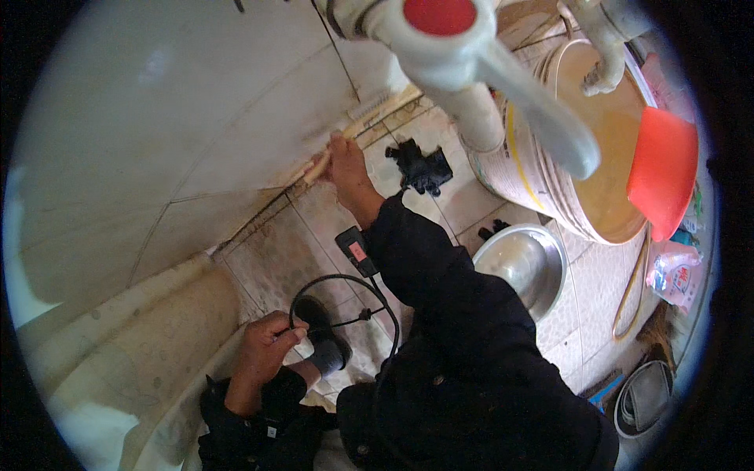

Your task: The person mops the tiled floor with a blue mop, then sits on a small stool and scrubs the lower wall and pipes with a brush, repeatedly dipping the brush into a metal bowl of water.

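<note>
My left hand [268,347] is at the lower left, thumb and forefinger pinched on a loop of black cable [341,277]. A small black inline box [356,252] with a pink label hangs on that cable, beside my right sleeve. My right arm reaches forward to the foot of the pale wall panel [194,112]. There my right hand [349,165] is closed around a pale yellowish handle-like piece [318,168], lying along the seam between panel and floor. Pale bristles seem to show beyond the hand; the hand hides the middle of the piece.
A lever tap [465,65] with a red cap hangs close overhead. To the right stand a large bucket [607,153] of brownish water, a red plastic scoop [662,171] and a steel basin [524,265]. A crumpled black cloth-like item [421,166] lies on the tiled floor [318,212].
</note>
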Demonstrator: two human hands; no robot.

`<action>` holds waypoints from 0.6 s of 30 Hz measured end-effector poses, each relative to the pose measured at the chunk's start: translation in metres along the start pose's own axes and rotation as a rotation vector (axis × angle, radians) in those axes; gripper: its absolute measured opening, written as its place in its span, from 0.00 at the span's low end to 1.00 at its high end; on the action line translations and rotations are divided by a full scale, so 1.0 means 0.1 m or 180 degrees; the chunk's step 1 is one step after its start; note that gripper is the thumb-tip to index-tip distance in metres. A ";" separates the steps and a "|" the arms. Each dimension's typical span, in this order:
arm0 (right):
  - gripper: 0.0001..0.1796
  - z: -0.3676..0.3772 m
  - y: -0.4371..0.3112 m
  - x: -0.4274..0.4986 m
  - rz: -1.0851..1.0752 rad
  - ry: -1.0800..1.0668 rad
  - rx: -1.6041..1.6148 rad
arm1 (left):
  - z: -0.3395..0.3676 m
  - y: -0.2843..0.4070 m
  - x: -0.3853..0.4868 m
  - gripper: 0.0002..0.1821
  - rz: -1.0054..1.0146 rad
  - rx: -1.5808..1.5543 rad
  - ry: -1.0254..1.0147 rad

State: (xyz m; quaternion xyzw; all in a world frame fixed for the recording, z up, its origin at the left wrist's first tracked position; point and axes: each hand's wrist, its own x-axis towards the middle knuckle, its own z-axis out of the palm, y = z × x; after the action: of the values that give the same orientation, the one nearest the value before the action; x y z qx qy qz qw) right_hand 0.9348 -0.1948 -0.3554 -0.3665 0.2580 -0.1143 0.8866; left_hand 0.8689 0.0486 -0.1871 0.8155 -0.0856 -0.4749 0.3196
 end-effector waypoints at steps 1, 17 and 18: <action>0.20 0.00 -0.01 0.00 0.0322 0.0239 0.0102 | -0.01 0.00 0.01 0.07 0.0080 -0.0107 0.0004; 0.18 0.23 -0.08 -0.23 0.0282 0.0346 -0.0520 | 0.02 0.03 -0.12 0.08 0.0083 0.0321 -0.0031; 0.18 0.22 -0.06 -0.22 0.0503 0.0293 -0.0540 | 0.02 0.02 -0.13 0.08 0.0084 0.0431 -0.0034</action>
State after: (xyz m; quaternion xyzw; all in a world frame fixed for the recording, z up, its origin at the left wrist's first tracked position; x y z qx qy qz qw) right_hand 0.9286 -0.1771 -0.3300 -0.4132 0.3351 -0.0385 0.8459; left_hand 0.8607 0.0514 -0.1773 0.8315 -0.1299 -0.4682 0.2694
